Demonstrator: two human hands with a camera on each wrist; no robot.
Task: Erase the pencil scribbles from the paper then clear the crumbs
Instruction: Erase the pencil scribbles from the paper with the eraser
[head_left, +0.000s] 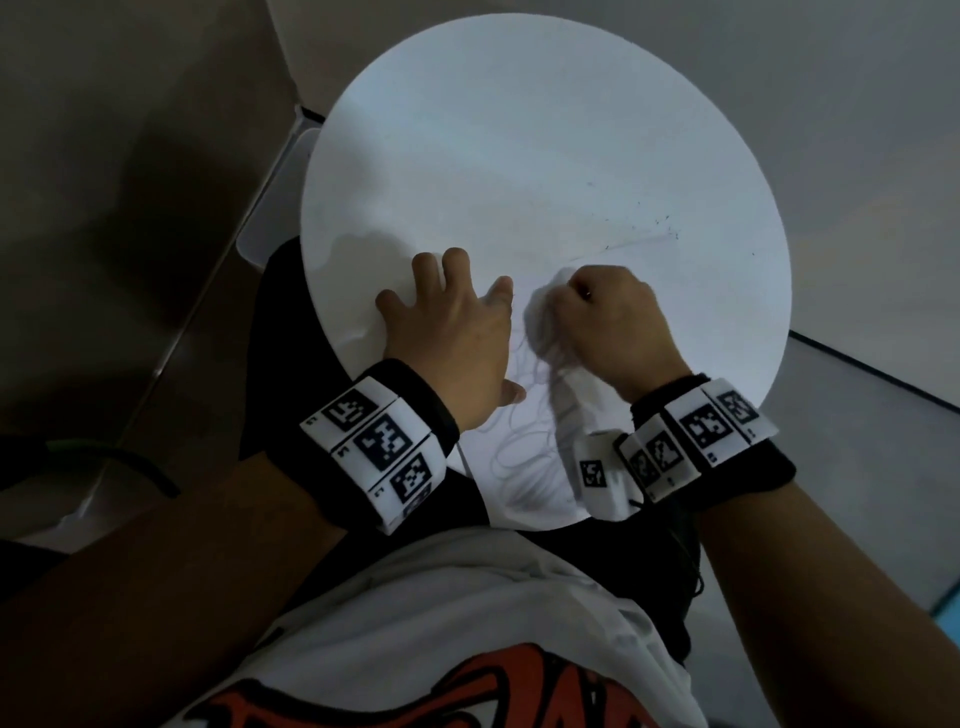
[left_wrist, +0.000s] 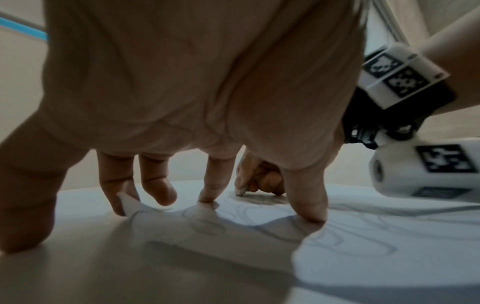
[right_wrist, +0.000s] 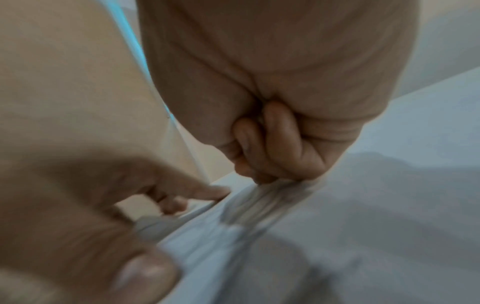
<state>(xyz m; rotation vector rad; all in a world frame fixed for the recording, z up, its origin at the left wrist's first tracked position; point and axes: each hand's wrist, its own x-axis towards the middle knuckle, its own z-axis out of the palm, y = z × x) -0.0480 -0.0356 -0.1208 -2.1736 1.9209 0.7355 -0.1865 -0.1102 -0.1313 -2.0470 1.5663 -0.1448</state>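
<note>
**Head view: erasing mid-sheet, left hand pinning paper**

Paper (head_left: 524, 441) lies on the round white table (head_left: 519, 130), near edge. Left hand (head_left: 457, 332) has fingers spread flat, pressing the sheet. Right hand (head_left: 608, 317) is fisted tight, knuckles down on the scribbles (head_left: 524, 467) (eraser hidden, cannot tell if it's held). Dark crumbs (head_left: 665, 221) are scattered further out.

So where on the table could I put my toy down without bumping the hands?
The far half of the round white table looks bare, beyond a few dark crumbs on the right. The near edge is crowded: the left hand presses the scribbled white paper, and the right hand rubs beside it.
</note>
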